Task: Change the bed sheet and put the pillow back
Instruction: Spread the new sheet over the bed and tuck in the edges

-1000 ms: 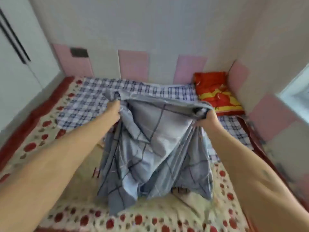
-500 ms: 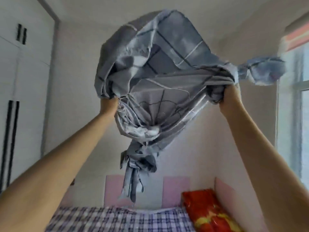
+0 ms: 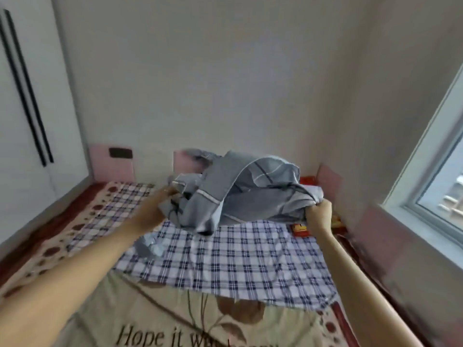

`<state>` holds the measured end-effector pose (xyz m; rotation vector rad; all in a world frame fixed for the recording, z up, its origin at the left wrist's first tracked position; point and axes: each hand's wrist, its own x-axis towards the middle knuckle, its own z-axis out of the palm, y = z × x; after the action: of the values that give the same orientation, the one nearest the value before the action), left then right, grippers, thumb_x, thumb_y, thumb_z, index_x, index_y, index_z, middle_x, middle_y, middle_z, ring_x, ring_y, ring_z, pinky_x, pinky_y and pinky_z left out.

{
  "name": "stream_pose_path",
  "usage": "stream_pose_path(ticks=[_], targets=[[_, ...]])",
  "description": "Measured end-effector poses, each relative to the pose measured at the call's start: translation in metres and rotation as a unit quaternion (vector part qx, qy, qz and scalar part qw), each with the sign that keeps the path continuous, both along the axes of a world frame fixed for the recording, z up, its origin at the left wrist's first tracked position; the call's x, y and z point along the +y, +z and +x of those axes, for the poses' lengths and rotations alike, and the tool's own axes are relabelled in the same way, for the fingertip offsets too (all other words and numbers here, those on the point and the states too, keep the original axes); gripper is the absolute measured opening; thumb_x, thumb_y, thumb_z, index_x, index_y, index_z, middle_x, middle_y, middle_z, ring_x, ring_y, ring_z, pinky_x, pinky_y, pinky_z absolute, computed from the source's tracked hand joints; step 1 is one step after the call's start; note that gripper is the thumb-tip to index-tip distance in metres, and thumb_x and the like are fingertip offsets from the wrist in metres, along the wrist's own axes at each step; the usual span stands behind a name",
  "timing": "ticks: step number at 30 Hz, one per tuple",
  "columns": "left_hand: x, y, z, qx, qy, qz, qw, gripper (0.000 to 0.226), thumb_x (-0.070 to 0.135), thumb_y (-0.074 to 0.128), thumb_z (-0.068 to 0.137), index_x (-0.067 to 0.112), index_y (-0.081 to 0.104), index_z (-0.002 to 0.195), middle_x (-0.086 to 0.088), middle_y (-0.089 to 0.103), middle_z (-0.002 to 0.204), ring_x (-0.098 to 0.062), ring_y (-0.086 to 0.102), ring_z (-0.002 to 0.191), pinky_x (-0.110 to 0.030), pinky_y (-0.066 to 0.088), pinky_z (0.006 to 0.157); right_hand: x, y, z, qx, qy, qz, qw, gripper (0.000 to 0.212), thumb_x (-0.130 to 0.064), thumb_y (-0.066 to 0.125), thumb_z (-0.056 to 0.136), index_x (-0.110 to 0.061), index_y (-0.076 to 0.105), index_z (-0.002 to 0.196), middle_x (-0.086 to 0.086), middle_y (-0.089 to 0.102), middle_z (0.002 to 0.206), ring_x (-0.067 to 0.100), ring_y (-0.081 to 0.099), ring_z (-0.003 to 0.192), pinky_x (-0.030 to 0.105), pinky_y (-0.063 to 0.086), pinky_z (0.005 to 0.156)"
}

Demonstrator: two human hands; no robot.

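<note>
With the right hand [image 3: 319,213] fisted on the grey sheet [image 3: 253,194] and the left hand [image 3: 157,207] too blurred to tell, the cast should land wide and flat over the checked sheet [image 3: 250,266].

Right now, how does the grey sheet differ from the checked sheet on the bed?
Pose: the grey sheet is bunched in the air, held by the left hand and the right hand; the checked sheet lies spread on the bed.
Pattern: the grey sheet has wide, sparse lines; the checked sheet has small, dense dark checks.
Both are cloth with crossed lines.
</note>
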<state>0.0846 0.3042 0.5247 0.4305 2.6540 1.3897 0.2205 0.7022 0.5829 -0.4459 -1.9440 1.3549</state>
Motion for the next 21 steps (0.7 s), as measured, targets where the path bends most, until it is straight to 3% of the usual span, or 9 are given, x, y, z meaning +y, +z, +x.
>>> stream_pose_path(ticks=[2, 5, 7, 10, 12, 14, 16, 19, 21], targets=[[-0.018, -0.055, 0.026, -0.071, -0.033, -0.033, 0.996, 0.027, 0.028, 0.057, 0.088, 0.023, 0.064, 0.114, -0.006, 0.060, 0.126, -0.019, 0.061, 0.103, -0.048, 0.043, 0.101, -0.003, -0.059, 0.015, -0.226, 0.044, 0.139, 0.963, 0.018, -0.020, 0.047, 0.068, -0.007, 0.050, 0.056, 0.004, 0.054, 0.054, 0.018, 0.046, 0.049, 0.027, 0.034, 0.048], [-0.033, -0.095, 0.093, -0.047, 0.010, -0.196, 0.979, 0.027, 0.021, 0.051, 0.097, 0.017, 0.063, 0.120, -0.011, 0.054, 0.133, -0.031, 0.052, 0.119, -0.049, 0.038, 0.104, -0.011, -0.135, 0.048, -0.469, 0.147, 0.271, 0.827, 0.027, -0.021, 0.056, 0.086, -0.013, 0.050, 0.061, 0.004, 0.055, 0.057, 0.021, 0.052, 0.050, 0.025, 0.035, 0.044], [-0.051, -0.132, 0.118, -0.044, 0.019, -0.266, 0.963, 0.035, 0.019, 0.049, 0.097, 0.012, 0.056, 0.131, -0.014, 0.045, 0.142, -0.032, 0.045, 0.125, -0.043, 0.036, 0.104, -0.021, -0.181, 0.073, -0.531, 0.205, 0.298, 0.767, 0.024, -0.028, 0.062, 0.083, -0.018, 0.051, 0.064, -0.001, 0.055, 0.056, 0.017, 0.054, 0.049, 0.023, 0.037, 0.042], [-0.073, -0.190, 0.146, -0.063, -0.034, -0.407, 0.911, 0.043, 0.029, 0.043, 0.099, 0.025, 0.041, 0.142, 0.001, 0.019, 0.157, -0.032, 0.042, 0.129, -0.038, 0.039, 0.092, -0.033, -0.236, 0.106, -0.585, 0.289, 0.298, 0.697, 0.016, -0.023, 0.067, 0.075, -0.026, 0.051, 0.080, 0.001, 0.057, 0.065, 0.014, 0.052, 0.051, 0.030, 0.051, 0.052], [-0.084, -0.211, 0.159, -0.077, -0.057, -0.386, 0.917, 0.030, 0.017, 0.043, 0.098, 0.016, 0.054, 0.125, -0.004, 0.038, 0.139, -0.036, 0.046, 0.123, -0.043, 0.040, 0.092, -0.027, -0.274, 0.111, -0.623, 0.321, 0.347, 0.624, 0.025, -0.021, 0.068, 0.077, -0.016, 0.057, 0.099, 0.008, 0.062, 0.081, 0.016, 0.057, 0.065, 0.028, 0.050, 0.060], [-0.090, -0.213, 0.166, -0.090, -0.072, -0.405, 0.907, 0.019, 0.009, 0.044, 0.095, 0.013, 0.059, 0.106, -0.006, 0.043, 0.123, -0.031, 0.047, 0.122, -0.036, 0.036, 0.095, -0.025, -0.292, 0.108, -0.639, 0.310, 0.371, 0.598, 0.029, -0.026, 0.066, 0.082, -0.009, 0.061, 0.105, 0.010, 0.064, 0.094, 0.015, 0.054, 0.072, 0.027, 0.046, 0.064], [-0.097, -0.215, 0.163, -0.081, -0.053, -0.365, 0.926, 0.029, 0.000, 0.048, 0.091, 0.005, 0.062, 0.116, -0.009, 0.049, 0.127, -0.027, 0.045, 0.120, -0.036, 0.032, 0.102, -0.031, -0.271, 0.103, -0.606, 0.254, 0.391, 0.645, 0.023, -0.019, 0.060, 0.087, -0.016, 0.054, 0.110, 0.008, 0.062, 0.105, 0.019, 0.056, 0.079, 0.028, 0.045, 0.067], [-0.098, -0.207, 0.156, -0.040, -0.032, -0.343, 0.938, 0.038, -0.010, 0.050, 0.083, 0.006, 0.068, 0.113, -0.012, 0.062, 0.117, -0.030, 0.056, 0.109, -0.037, 0.044, 0.091, -0.038, -0.220, 0.092, -0.413, 0.079, 0.308, 0.853, 0.022, -0.001, 0.054, 0.086, -0.011, 0.049, 0.105, 0.008, 0.058, 0.092, 0.028, 0.058, 0.078, 0.033, 0.041, 0.058], [-0.084, -0.196, 0.163, -0.045, -0.027, -0.332, 0.942, 0.033, -0.007, 0.050, 0.086, 0.010, 0.067, 0.109, -0.008, 0.067, 0.105, -0.027, 0.061, 0.096, -0.030, 0.044, 0.075, -0.043, -0.188, 0.093, -0.271, 0.017, 0.265, 0.925, 0.021, 0.000, 0.059, 0.082, -0.007, 0.050, 0.099, 0.006, 0.056, 0.084, 0.026, 0.052, 0.069, 0.032, 0.035, 0.052]])
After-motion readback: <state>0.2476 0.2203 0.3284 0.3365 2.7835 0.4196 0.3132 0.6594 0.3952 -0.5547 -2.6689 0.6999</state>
